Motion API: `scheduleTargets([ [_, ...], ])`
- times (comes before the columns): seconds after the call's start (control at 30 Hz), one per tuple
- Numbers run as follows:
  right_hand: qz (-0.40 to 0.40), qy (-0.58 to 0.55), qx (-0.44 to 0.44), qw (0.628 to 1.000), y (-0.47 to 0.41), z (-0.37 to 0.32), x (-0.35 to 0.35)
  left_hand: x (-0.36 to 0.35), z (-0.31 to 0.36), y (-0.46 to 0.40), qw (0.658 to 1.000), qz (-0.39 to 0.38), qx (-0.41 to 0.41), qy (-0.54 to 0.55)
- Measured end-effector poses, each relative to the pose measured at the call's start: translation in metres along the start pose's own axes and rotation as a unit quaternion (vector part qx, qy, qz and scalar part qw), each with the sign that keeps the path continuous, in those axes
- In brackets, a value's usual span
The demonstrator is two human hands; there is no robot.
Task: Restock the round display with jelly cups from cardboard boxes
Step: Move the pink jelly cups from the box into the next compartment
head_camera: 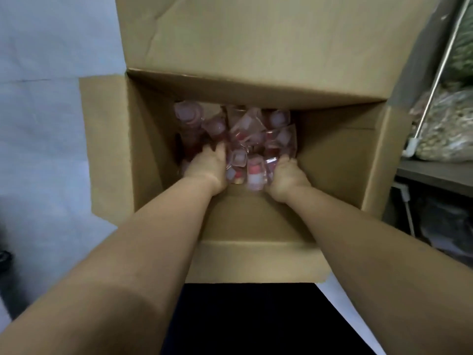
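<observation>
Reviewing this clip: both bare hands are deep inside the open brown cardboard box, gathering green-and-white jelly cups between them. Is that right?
Not quite. The head view shows both hands, left hand and right hand, inside the open brown cardboard box, but the clear plastic jelly cups gathered between them are red and white, not green.

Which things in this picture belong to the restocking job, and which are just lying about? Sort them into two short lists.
Part of the job:
cardboard box, open
jelly cups, loose inside the box
left hand and right hand, scooping a cluster of cups between them

Just lying about:
bulk bags on the shelf at right
metal pole leaning there
</observation>
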State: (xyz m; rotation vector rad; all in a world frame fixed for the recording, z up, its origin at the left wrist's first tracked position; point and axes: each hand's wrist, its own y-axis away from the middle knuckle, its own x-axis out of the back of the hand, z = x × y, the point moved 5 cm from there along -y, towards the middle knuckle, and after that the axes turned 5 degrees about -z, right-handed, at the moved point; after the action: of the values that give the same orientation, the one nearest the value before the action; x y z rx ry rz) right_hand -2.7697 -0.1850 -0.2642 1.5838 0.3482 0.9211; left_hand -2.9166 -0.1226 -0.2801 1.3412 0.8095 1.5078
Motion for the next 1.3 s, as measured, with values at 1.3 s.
scheduleTargets([
  [1.3, 0.586, -0.569, 0.128, 0.562, 0.802, 0.311, 0.249, 0.178, 0.462, 0.761, 0.738, 0.031, -0.664, 0.118],
])
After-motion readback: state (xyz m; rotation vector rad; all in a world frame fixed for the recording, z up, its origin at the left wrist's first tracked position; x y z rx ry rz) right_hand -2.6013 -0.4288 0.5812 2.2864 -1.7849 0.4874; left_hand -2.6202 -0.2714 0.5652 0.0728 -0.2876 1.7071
